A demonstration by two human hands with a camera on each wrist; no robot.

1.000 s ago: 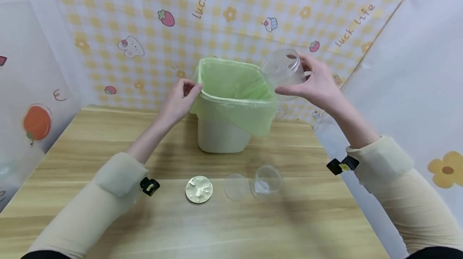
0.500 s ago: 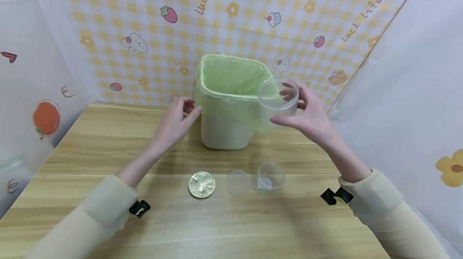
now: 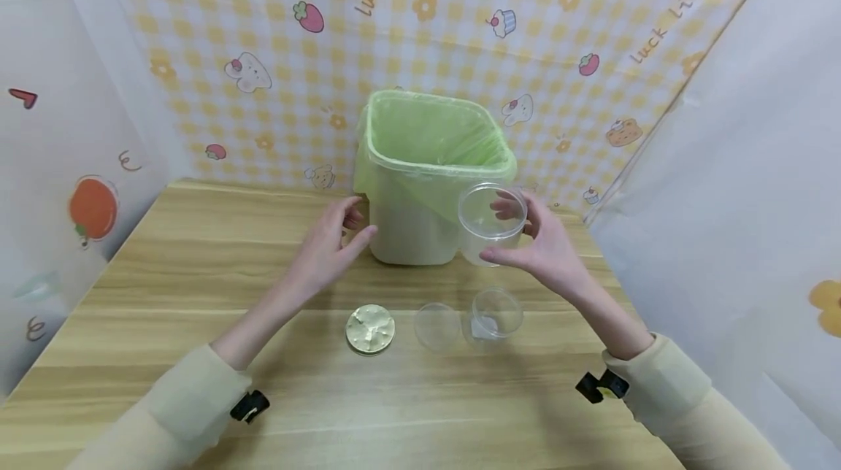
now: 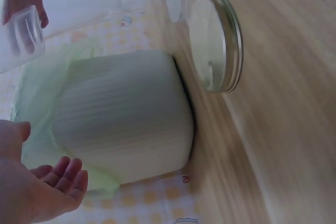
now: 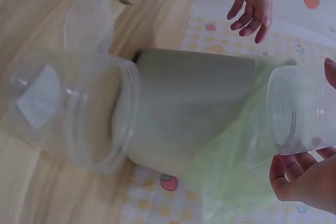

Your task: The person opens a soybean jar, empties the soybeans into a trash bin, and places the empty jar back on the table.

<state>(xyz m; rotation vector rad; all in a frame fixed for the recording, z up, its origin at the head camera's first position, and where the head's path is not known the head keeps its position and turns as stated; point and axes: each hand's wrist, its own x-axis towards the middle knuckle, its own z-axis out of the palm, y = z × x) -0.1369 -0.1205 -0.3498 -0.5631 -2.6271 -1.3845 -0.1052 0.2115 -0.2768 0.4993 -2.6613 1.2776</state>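
My right hand (image 3: 550, 255) grips a clear plastic jar (image 3: 481, 240) by its side, mouth upward, over the table and in front of the bin's right part. In the right wrist view the jar (image 5: 304, 111) looks see-through, with nothing plain inside. Free of any object, my left hand (image 3: 327, 247) has its fingers loosely bent and thumb apart, just left of the bin. The pale waste bin (image 3: 414, 229) stands upright, a green bag (image 3: 430, 131) lining it and folded over its rim.
On the wooden table (image 3: 315, 411), a gold metal lid (image 3: 371, 329), a translucent disc (image 3: 437, 327) and another clear jar (image 3: 502, 309) with a white slip inside lie in a row before the bin. A checked patterned cloth (image 3: 263, 25) hangs behind.
My right hand has brought the jar down from the bin's right rim, turning it from tilted to upright. My left hand has let go of the bag's edge and dropped lower.
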